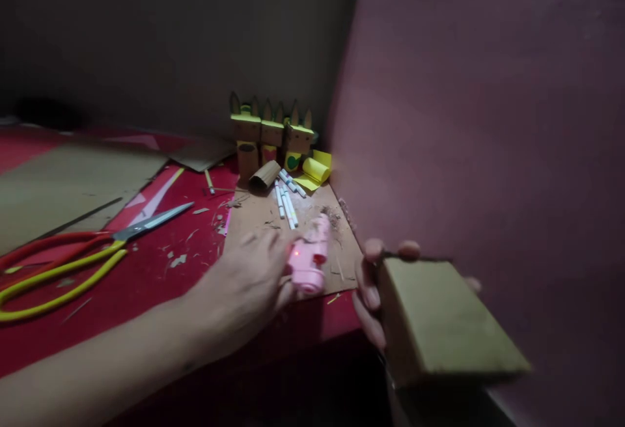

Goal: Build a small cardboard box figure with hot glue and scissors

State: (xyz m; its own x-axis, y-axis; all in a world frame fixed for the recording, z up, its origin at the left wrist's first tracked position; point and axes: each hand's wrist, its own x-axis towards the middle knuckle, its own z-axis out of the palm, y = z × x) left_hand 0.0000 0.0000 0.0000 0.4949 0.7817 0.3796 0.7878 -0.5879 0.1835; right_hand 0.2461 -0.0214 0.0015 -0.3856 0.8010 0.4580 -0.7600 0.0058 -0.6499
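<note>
Gripping the pink glue gun [308,261] with the left hand [244,277], fingers and thumb closed on its left side as far as the blur shows. Red light on its body, so treat it as live. Can't tell whether it rests on the cardboard sheet [249,212] or hangs just above. Right hand [367,293] has the cardboard box [454,323], to the right of the glue gun and nearer the camera; fingers wrap its side and far edge, flat face up.

Doing this well, my view: bare fingers clear of whichever end runs hot, can't tell which from here. Get a full wrap on the body first, not a side pinch. Hold the box steady, out of the tool's path, and don't squeeze its walls in. Markers [288,207] lie just beyond the glue gun, eared cardboard figures [272,133] farther behind; swinging forward could knock them. Scissors [117,243] sit well left of it on the red surface [161,271], under the forearm's reach; watch the elbow.
</note>
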